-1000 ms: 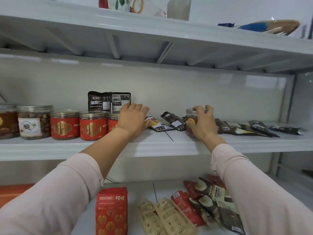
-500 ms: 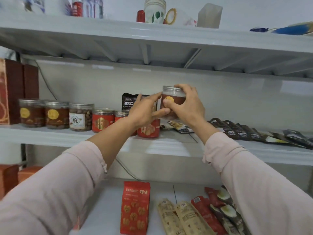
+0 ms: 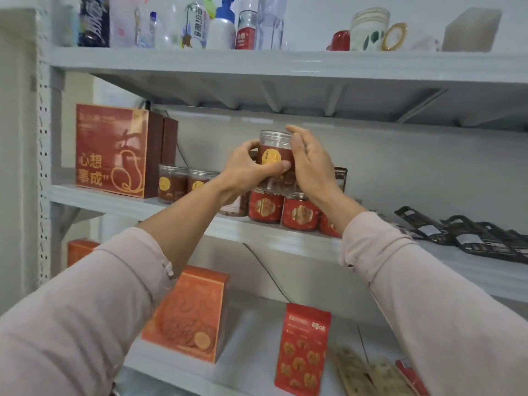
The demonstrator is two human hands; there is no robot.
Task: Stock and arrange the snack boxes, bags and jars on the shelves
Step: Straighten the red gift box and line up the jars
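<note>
Pink sleeves (image 3: 85, 324) are seen nearest, at 7 and 5 o'clock. On the lower shelf (image 3: 257, 324), an orange box (image 3: 185, 315) is stood at 7 o'clock and a red bag (image 3: 303, 347) at 6 o'clock. A clear jar (image 3: 275, 151) is held in the air above the middle shelf (image 3: 128, 202). It is gripped by the left hand (image 3: 245, 167), with the thumb laid across the label. The right hand (image 3: 311, 164) is laid against its 3 o'clock side; a grip cannot be confirmed. Red-labelled jars (image 3: 265, 207) are ranged directly below, brown jars (image 3: 171, 185) at 9 o'clock, dark pouches (image 3: 471, 235) at 4 o'clock.
</note>
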